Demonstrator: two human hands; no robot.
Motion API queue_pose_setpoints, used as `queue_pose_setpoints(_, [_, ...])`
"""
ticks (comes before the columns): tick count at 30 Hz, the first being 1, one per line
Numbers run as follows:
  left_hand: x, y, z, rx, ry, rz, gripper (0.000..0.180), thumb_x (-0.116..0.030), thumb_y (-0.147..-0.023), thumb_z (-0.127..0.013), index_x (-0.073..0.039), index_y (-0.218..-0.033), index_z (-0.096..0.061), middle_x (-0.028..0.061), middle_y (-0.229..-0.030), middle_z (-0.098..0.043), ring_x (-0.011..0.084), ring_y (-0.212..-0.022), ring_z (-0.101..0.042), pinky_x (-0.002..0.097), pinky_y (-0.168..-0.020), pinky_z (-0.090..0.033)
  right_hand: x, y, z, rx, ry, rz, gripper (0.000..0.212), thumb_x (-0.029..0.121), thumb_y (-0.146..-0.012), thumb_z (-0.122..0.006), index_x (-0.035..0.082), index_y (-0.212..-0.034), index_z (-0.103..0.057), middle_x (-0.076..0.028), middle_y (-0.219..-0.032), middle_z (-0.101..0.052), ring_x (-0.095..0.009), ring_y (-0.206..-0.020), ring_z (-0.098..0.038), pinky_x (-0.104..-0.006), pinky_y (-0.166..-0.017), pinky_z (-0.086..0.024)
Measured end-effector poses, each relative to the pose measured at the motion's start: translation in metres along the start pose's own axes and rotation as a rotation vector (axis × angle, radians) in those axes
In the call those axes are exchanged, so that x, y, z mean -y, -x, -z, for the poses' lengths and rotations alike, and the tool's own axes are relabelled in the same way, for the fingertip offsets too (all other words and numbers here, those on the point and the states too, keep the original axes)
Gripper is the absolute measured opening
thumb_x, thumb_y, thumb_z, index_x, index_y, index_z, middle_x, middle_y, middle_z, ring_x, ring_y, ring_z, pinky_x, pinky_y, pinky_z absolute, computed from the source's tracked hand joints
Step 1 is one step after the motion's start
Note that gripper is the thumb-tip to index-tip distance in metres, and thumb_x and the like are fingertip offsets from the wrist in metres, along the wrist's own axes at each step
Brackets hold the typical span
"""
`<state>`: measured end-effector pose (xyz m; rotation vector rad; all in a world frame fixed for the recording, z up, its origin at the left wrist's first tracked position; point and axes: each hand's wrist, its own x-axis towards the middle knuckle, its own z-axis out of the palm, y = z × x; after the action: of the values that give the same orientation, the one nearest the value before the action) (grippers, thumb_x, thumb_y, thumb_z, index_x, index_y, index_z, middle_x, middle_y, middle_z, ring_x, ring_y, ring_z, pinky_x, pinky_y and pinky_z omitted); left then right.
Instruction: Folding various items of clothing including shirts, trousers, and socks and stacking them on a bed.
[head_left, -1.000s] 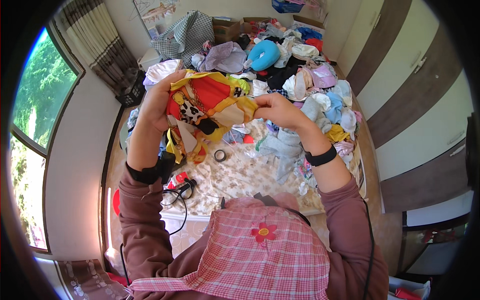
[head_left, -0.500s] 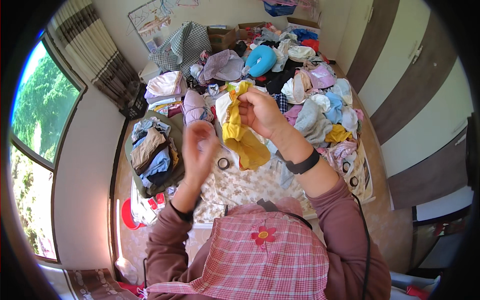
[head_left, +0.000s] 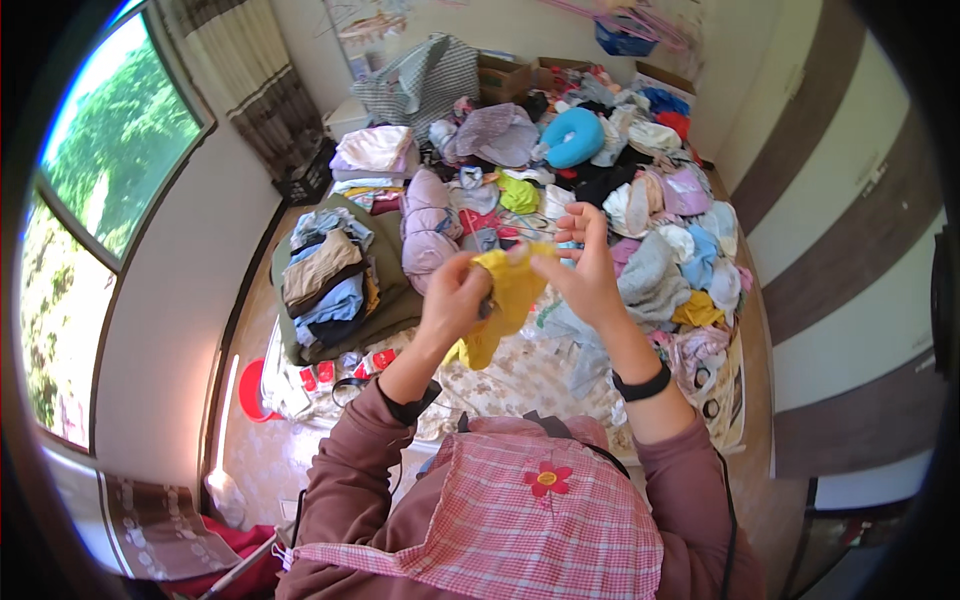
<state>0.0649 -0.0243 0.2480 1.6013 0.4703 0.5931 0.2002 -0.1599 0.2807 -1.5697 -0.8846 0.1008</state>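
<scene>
Over the near part of the bed, a small yellow garment (head_left: 507, 293) hangs from my left hand (head_left: 457, 300), whose fingers are closed around its left side. What kind of garment it is I cannot make out. My right hand (head_left: 590, 270) is raised at the garment's upper right edge, fingers spread and the thumb close to the cloth; whether it touches is unclear. Just beyond lie a lime-green cloth (head_left: 517, 192) and a rolled lilac bundle (head_left: 430, 235).
A large heap of mixed clothes (head_left: 650, 250) covers the bed's right and far side, with a blue neck pillow (head_left: 573, 138) on it. At left are a stack of folded clothes (head_left: 328, 280) and a folded pile (head_left: 372, 160). A red basin (head_left: 253, 390) stands on the floor.
The yellow garment has come lower and passed from my right hand's grip into my left. My right hand has opened beside it. The view has shifted a little to the left.
</scene>
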Motion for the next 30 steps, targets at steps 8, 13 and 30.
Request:
queue_pose_setpoints(8, [-0.016,0.022,-0.011,0.084,-0.552,-0.047,0.027,-0.023,-0.078,-0.065,-0.002,-0.095,-0.066,0.0177,-0.079,-0.066,0.0298,-0.074,-0.066,0.0349,-0.068,-0.051,-0.007,0.026,-0.016,0.475,0.298,0.149,0.037,0.013,-0.072,-0.059,0.007,-0.108,-0.059,-0.019,-0.092,-0.064,-0.036,-0.084,-0.062,-0.0398,-0.075,-0.050])
queue_pose_setpoints(13, [0.004,0.021,0.010,0.145,-0.628,-0.079,0.028,-0.021,-0.074,-0.071,-0.004,-0.096,-0.067,0.0142,-0.078,-0.067,0.0255,-0.070,-0.066,0.0325,-0.065,-0.050,-0.010,0.024,-0.021,0.402,0.414,0.096,0.021,0.009,-0.075,-0.050,0.007,-0.089,-0.065,-0.019,-0.079,-0.064,-0.036,-0.075,-0.062,-0.0424,-0.068,-0.049])
queue_pose_setpoints(30, [-0.018,-0.020,0.110,0.118,-0.206,-0.168,0.024,0.011,-0.067,-0.054,-0.007,-0.083,-0.048,0.0012,-0.096,-0.052,0.0088,-0.089,-0.052,0.0225,-0.081,-0.043,-0.030,-0.021,0.027,0.378,0.006,-0.060,0.024,-0.005,-0.069,-0.051,0.003,-0.090,-0.062,-0.002,-0.084,-0.062,-0.011,-0.077,-0.057,-0.0276,-0.071,-0.047])
